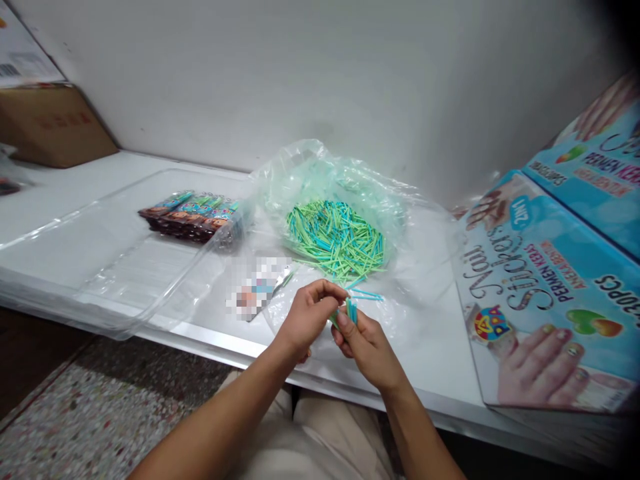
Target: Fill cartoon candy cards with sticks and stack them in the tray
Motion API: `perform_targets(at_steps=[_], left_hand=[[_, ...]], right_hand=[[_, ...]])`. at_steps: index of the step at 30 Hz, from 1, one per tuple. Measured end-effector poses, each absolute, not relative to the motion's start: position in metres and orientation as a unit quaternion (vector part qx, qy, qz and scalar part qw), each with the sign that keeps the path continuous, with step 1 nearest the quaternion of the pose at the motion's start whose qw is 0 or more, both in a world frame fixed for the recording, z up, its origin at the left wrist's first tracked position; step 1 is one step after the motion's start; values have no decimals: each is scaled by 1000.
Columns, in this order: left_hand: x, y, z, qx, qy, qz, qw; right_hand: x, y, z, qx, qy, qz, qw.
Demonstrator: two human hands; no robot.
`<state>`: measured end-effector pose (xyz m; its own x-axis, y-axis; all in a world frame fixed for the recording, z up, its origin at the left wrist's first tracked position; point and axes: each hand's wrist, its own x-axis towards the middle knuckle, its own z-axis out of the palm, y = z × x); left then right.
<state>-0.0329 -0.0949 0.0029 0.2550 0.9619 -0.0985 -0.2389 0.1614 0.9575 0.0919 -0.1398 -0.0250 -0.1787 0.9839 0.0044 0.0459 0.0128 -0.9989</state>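
Observation:
A small bundle of thin green and blue plastic sticks (352, 311) stands in the grip of my right hand (373, 348), held between thumb and fingers. My left hand (311, 317) is closed beside it, thumb and forefinger meeting at the bundle's left side; what they pinch is hidden. Just beyond both hands lies a heap of loose sticks (335, 237) in an opened clear plastic bag (320, 167). A few blue sticks (365, 294) have spilled onto the plastic close to my fingers. Left of my left hand, a small printed packet (259, 288), partly blurred, lies flat.
A clear plastic tray (125, 280) at left holds a stack of dark printed packets (193, 215). Large blue printed boxes (550, 293) stand at right. A brown carton (55, 127) sits at the far left against the wall. The white table's front edge (225, 357) runs below my forearms.

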Motion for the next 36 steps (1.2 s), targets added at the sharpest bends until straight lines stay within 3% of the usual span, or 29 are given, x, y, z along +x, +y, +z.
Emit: perform_targets(at_steps=[5, 13, 36], left_hand=[[-36, -96, 6, 456, 353, 407, 708], [-38, -97, -1, 491, 379, 430, 656], [-35, -102, 8, 472, 347, 397, 707]], right_hand=[[93, -139, -25, -453, -553, 537, 449], [92, -139, -23, -449, -554, 542, 445], [95, -142, -26, -449, -584, 526, 425]])
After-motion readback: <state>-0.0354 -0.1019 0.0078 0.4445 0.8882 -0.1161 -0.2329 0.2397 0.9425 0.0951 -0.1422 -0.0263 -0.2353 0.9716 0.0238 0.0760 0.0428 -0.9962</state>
